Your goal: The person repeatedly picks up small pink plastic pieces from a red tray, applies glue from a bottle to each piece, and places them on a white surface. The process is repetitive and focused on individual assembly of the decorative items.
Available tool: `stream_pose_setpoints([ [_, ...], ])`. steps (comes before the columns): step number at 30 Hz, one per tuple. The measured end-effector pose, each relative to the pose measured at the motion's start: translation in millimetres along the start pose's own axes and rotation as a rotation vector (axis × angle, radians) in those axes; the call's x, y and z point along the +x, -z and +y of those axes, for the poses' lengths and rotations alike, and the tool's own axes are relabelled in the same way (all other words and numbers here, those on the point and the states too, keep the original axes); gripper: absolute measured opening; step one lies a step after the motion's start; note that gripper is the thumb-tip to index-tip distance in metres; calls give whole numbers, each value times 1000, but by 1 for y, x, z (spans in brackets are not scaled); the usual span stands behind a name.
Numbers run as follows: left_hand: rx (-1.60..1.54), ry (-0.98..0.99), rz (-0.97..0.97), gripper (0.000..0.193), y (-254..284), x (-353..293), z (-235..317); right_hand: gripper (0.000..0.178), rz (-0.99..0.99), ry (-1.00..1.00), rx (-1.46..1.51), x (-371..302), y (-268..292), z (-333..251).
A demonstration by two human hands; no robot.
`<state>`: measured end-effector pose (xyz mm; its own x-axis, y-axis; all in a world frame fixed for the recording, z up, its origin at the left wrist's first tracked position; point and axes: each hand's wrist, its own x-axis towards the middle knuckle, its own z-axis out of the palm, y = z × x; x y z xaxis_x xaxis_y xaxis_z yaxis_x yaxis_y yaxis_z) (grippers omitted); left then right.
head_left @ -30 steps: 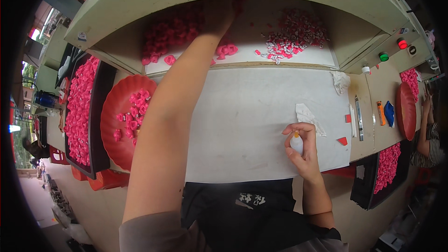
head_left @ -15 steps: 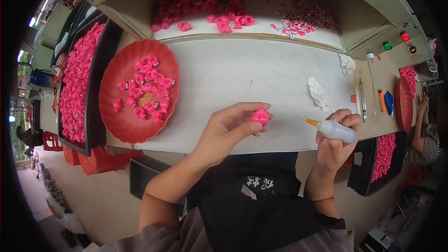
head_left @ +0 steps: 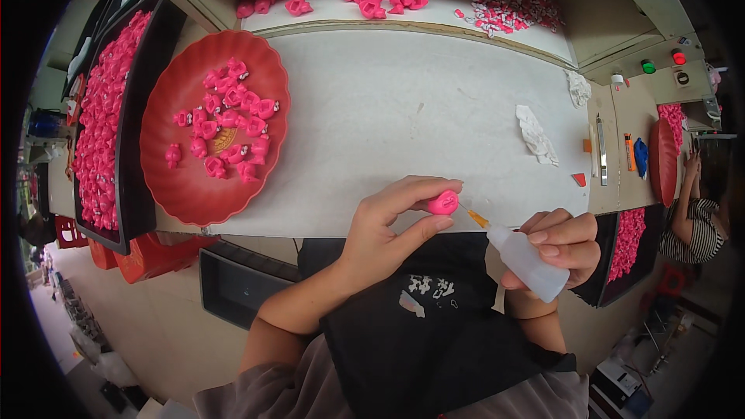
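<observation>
Between the thumb and fingers of my left hand (head_left: 380, 225) is a small pink plastic figure part (head_left: 443, 202), its marked face turned toward the right. My right hand (head_left: 570, 242) grips a translucent squeeze bottle (head_left: 528, 262) with an orange needle tip (head_left: 478, 219). The thin needle points up and left, its end at or very near the pink part; whether it touches I cannot tell. To the left, a red scalloped plate (head_left: 174, 194) holds several pink figures (head_left: 233, 120).
A black tray (head_left: 138, 147) full of pink pieces stands at far left. On the shelf ahead lie pink parts (head_left: 372, 1) and small pink-and-white pieces (head_left: 516, 4). Crumpled white tissue (head_left: 535, 136) lies on the white worktop (head_left: 372, 109). Another person's arm (head_left: 684, 194) shows at far right.
The bottle has swung left and its needle now meets or nearly meets the pink part. My left hand has turned the part, showing its marked face. The whole view has shifted slightly.
</observation>
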<state>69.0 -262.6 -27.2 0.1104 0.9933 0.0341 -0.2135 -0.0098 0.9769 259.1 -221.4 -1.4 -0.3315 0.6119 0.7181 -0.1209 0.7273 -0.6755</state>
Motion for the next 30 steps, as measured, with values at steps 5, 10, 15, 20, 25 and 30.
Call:
stream_pose_setpoints([
  [5,42,-46,11,31,0,1,-5,49,-21,-22,-21,-1,0,1],
  [10,148,-40,12,29,-1,2,0,50,-41,-38,-72,-3,1,0],
  [15,273,-159,70,30,-4,3,-4,51,-78,-72,-123,-1,3,-5],
  [20,172,-78,25,30,-6,2,-4,50,-13,-108,-44,-3,2,-5],
  [25,130,-39,-15,29,-4,2,-5,50,0,-102,-20,-4,0,-5],
  [30,122,-20,-29,29,-4,1,-4,50,-22,-109,-54,-3,-2,-6],
])
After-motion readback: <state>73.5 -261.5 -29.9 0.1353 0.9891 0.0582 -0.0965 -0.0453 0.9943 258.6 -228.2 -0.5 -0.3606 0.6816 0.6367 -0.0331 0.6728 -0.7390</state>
